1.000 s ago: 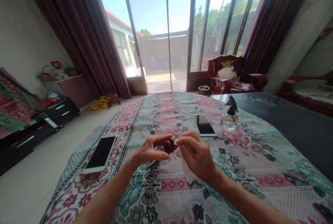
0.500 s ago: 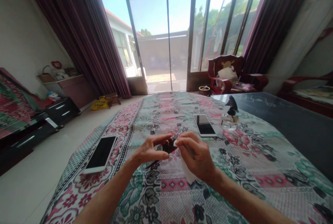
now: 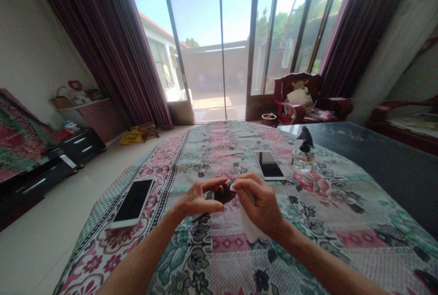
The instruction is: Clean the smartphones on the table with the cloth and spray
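In front of me, my left hand (image 3: 201,198) curves its thumb and fingers around the sides of a dark, glossy, flat thing (image 3: 223,194), which looks like a phone. The hand covers part of it; a reddish edge shows at its right. My right hand (image 3: 258,201) is closed, pinching a white tissue (image 3: 249,225) that hangs below the palm. A small tip of the tissue pokes out at the fingertips, close to the right end of the dark phone. Whether the tip touches the surface I cannot tell.
A white phone with a black screen (image 3: 133,204) lies on the left of the flowered tablecloth (image 3: 191,258). Another white phone (image 3: 269,165) lies beyond my right hand. Beside it stands a clear glass spray bottle (image 3: 302,160) with a black top. A dark tabletop (image 3: 345,149) adjoins at the right.
My hands stay nearly in place. The right hand has shifted very slightly, and the hanging tissue spreads a little further right. The dark surface between the hands shows fewer reflections.
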Motion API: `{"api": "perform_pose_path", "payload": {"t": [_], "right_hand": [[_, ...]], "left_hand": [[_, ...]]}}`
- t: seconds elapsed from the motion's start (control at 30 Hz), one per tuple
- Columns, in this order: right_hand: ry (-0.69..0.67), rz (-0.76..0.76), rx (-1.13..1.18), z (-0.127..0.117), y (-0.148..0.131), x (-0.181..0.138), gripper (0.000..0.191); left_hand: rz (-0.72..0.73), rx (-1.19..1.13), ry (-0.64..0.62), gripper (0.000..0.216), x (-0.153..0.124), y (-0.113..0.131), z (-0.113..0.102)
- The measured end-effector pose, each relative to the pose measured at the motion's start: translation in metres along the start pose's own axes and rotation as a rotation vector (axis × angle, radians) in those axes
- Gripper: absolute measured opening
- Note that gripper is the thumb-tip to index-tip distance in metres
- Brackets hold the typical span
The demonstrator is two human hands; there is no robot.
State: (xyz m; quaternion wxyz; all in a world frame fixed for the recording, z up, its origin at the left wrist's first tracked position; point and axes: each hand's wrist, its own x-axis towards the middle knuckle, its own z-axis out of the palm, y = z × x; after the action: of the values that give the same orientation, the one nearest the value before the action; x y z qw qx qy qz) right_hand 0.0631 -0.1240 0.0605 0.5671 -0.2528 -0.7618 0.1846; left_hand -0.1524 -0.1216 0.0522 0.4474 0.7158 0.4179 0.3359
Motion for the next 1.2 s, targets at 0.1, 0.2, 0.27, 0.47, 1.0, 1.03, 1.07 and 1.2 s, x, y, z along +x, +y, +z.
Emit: {"api": "perform_pose_path", "payload": {"t": [0.1,0.2,0.27,0.47,1.0,1.03,1.07,1.2], "right_hand": [[0.024,0.052,-0.052,-0.003,0.013,0.0,0.012],[0.029,0.067,-0.065,-0.004,0.017,0.0,0.011],[0.014,0.042,-0.039,-0.002,0.013,-0.001,0.012],[-0.012,0.005,-0.006,0.003,0.003,-0.003,0.013],[-0.023,0.011,-0.016,0.004,0.009,-0.005,0.013],[-0.024,0.009,-0.014,0.004,0.009,-0.005,0.013],[-0.023,0.009,-0.015,0.003,0.009,-0.005,0.013],[0.003,0.049,-0.061,-0.001,0.019,-0.003,0.013]], "left_hand": [[-0.002,0.053,-0.02,0.072,-0.001,0.003,0.004],[-0.005,0.085,-0.024,0.073,-0.002,0.004,0.004],[-0.011,0.085,0.001,0.073,-0.001,0.003,0.001],[-0.018,0.101,0.027,0.072,0.0,0.004,-0.001],[-0.022,0.126,0.027,0.074,0.001,-0.001,-0.001],[-0.018,0.131,0.023,0.073,0.0,-0.001,-0.001],[-0.013,0.138,0.017,0.072,0.0,0.0,0.0],[0.033,0.187,-0.046,0.07,-0.002,0.006,0.004]]}}
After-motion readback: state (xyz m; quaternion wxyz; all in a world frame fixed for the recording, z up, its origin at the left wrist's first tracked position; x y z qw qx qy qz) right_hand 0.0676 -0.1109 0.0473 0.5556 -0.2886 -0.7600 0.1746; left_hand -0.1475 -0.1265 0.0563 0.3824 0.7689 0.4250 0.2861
